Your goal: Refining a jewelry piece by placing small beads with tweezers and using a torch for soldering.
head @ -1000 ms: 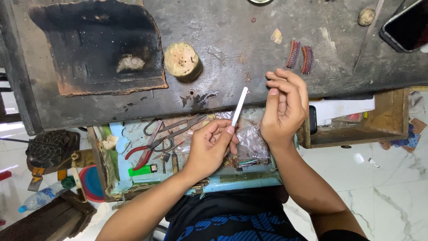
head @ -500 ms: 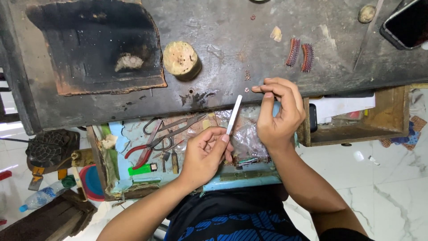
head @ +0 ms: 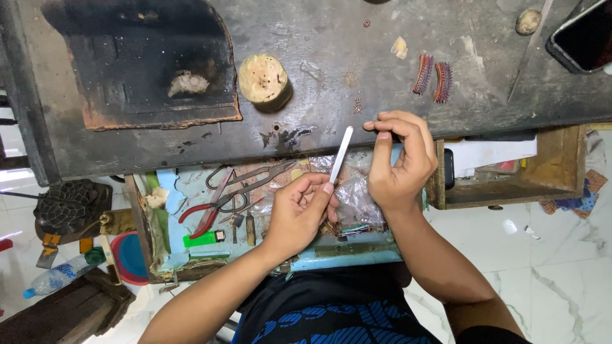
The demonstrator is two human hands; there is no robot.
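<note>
My left hand (head: 299,210) holds a thin pale flat strip (head: 342,151) by its lower end, the strip pointing up towards the dark workbench (head: 331,76) edge. My right hand (head: 398,162) is curled just right of the strip, thumb and forefinger pinched together at the bench edge; whether something tiny sits between them is too small to tell. Both hands hover over an open drawer (head: 166,255) below the bench.
The drawer holds red-handled pliers (head: 204,213), scissors, a green lighter (head: 204,239) and a clear plastic bag (head: 354,197). On the bench sit a charred board (head: 146,64), a round wooden block (head: 263,79), two reddish coiled pieces (head: 433,76) and a phone (head: 583,35). A wooden tray (head: 561,172) is at right.
My right hand has moved right and down, away from the strip's tip, to the bench edge. My left hand with the strip has shifted slightly right.
</note>
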